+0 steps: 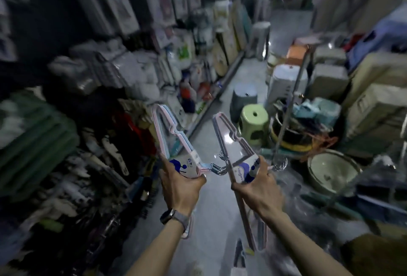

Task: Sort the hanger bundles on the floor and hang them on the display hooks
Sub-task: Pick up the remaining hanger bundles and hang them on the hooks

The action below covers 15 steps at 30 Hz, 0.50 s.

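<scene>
Aloft, left hand [180, 185] gripping pink-blue hanger bundle [169, 135]; right hand [259, 187] gripping pink bundle [233, 141]

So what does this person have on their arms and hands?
No sleeves show, and neither the left hand nor the right hand wears a glove. The left wrist carries a watch with a dark face and a pale grey strap.

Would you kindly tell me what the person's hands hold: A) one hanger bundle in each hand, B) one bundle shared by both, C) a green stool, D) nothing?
A: the left hand grips a pink-and-blue hanger bundle, and the right hand grips a separate pink hanger bundle.
</scene>
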Motion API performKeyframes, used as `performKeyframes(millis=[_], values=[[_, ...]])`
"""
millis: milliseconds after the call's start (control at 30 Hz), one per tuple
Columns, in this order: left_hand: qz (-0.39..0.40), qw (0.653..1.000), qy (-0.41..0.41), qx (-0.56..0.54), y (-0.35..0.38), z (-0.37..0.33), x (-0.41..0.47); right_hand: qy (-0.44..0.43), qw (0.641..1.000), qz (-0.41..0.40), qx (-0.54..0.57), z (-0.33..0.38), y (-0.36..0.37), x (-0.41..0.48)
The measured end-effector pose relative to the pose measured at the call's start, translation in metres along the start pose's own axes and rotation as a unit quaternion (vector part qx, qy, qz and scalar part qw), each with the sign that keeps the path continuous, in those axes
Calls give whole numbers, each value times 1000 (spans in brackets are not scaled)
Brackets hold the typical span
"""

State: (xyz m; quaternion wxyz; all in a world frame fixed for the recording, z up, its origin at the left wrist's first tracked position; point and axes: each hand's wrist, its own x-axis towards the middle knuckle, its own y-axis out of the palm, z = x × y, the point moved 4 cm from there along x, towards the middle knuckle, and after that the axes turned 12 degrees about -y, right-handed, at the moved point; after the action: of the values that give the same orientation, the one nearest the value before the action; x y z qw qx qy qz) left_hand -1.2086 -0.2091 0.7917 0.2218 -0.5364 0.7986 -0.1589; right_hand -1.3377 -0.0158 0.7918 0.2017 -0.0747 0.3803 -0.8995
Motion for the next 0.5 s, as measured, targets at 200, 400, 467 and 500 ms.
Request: performKeyframes(millis=[200,400,467,500], values=[[-54,996,48,-50,-97,-63,-4,-129,991,4,21,94,-25,9],[-150,982,97,-59,-208,-118,-7,-254,966,-10,43,198,-41,5],[-153,978,125,-74,-236,-135,-3,-276,960,-6,55,229,-42,7],[-177,973,136,-60,-250,-139,0,-286,957,-2,56,244,-42,6]])
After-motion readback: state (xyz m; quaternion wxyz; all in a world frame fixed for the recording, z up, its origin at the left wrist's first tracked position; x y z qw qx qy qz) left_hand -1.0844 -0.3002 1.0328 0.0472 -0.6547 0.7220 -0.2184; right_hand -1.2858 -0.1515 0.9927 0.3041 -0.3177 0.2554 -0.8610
